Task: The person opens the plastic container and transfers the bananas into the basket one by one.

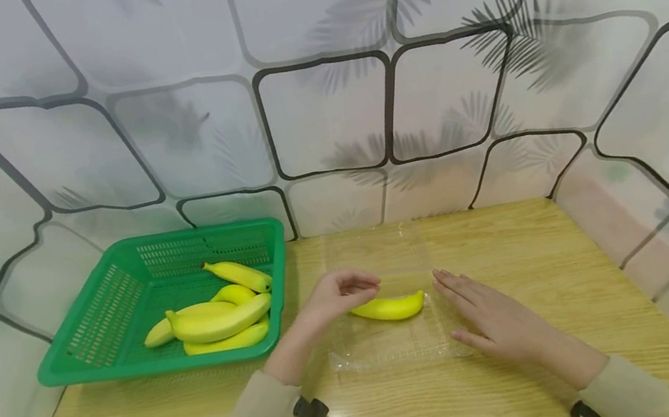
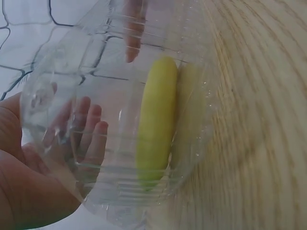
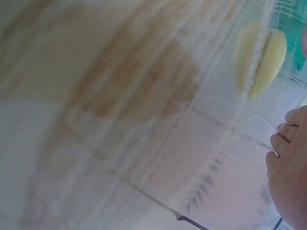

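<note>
A clear plastic clamshell box (image 1: 388, 353) lies on the table, its transparent lid (image 1: 373, 249) folded back toward the wall. One yellow banana (image 1: 388, 308) lies crosswise inside it, seen through the clear wall in the left wrist view. My left hand (image 1: 337, 294) is at the box's left side, fingers loosely bent near the banana's left end and holding nothing. On the right, my right hand (image 1: 494, 321) has its fingers stretched out along the box's right side, thumb apart. In the right wrist view these fingers (image 3: 288, 134) are beside the clear plastic.
A green plastic basket (image 1: 48, 374) with several bananas (image 1: 222, 322) stands on the left of the wooden table (image 1: 550, 263). A patterned wall (image 1: 327, 116) closes off the back and both sides.
</note>
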Action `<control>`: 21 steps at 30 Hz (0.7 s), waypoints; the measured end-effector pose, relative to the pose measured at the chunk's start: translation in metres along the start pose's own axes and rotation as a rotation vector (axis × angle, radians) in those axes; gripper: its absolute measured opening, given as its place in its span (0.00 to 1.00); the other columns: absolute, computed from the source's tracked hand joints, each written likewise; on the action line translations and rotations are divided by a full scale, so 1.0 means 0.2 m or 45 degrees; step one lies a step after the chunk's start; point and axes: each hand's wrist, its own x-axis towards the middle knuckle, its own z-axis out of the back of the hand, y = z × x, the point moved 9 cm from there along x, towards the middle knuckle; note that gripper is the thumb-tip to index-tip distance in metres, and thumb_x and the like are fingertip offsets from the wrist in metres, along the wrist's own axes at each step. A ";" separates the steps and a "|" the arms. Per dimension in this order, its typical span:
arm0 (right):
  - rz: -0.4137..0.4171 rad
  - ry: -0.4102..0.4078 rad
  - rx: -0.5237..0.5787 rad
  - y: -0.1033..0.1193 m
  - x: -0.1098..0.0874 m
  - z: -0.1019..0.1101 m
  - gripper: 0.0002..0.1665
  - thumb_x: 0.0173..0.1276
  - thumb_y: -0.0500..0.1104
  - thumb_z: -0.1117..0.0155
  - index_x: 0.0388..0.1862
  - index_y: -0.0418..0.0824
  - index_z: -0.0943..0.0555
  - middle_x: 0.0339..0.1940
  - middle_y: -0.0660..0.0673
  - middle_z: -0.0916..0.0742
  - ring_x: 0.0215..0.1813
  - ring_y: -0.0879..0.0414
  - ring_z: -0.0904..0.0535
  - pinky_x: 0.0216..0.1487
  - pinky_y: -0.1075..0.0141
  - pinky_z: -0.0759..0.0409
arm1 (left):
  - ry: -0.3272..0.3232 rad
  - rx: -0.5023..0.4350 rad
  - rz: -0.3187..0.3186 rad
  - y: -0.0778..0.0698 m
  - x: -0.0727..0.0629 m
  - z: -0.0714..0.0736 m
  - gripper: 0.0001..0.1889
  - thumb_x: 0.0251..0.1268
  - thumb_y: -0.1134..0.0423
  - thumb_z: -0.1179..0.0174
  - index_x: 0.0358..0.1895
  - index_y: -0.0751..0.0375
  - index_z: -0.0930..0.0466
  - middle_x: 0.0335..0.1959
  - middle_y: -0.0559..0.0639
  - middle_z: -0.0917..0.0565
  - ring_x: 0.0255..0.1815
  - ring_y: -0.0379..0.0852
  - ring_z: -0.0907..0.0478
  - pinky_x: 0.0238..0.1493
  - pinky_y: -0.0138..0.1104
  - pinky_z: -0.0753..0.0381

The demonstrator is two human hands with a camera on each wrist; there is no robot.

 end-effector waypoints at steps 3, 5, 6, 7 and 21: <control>-0.003 0.003 0.005 0.00 0.00 0.00 0.49 0.74 0.50 0.31 0.84 0.29 0.40 0.84 0.30 0.33 0.82 0.37 0.33 0.88 0.74 0.69 | 0.015 0.055 -0.042 -0.01 0.02 -0.02 0.15 0.74 0.67 0.34 0.58 0.71 0.14 0.54 0.65 0.10 0.51 0.51 0.12 0.52 0.30 0.14; -0.003 0.001 0.007 0.00 0.01 0.00 0.49 0.74 0.50 0.31 0.83 0.29 0.40 0.84 0.30 0.33 0.82 0.37 0.33 0.88 0.74 0.69 | 0.024 0.076 -0.060 -0.01 0.03 -0.03 0.14 0.73 0.68 0.33 0.57 0.71 0.14 0.53 0.65 0.10 0.51 0.52 0.12 0.52 0.29 0.14; -0.002 -0.001 0.007 0.00 0.01 0.00 0.49 0.74 0.50 0.31 0.83 0.29 0.39 0.84 0.30 0.33 0.82 0.37 0.33 0.88 0.74 0.69 | 0.033 0.078 -0.068 -0.01 0.04 -0.03 0.15 0.72 0.69 0.33 0.57 0.72 0.14 0.53 0.66 0.10 0.51 0.53 0.12 0.52 0.30 0.13; -0.001 -0.003 0.007 0.00 0.01 0.00 0.49 0.74 0.50 0.31 0.83 0.29 0.39 0.84 0.30 0.33 0.81 0.37 0.32 0.88 0.74 0.68 | 0.042 0.086 -0.081 -0.01 0.05 -0.04 0.15 0.72 0.69 0.33 0.57 0.72 0.14 0.53 0.66 0.10 0.52 0.54 0.12 0.53 0.30 0.13; -0.014 0.008 0.028 0.00 0.01 0.00 0.48 0.74 0.49 0.31 0.84 0.30 0.40 0.84 0.31 0.33 0.82 0.36 0.33 0.87 0.74 0.69 | 0.245 0.330 -0.205 0.01 0.09 -0.17 0.19 0.72 0.66 0.31 0.62 0.69 0.17 0.61 0.63 0.13 0.62 0.59 0.15 0.69 0.45 0.16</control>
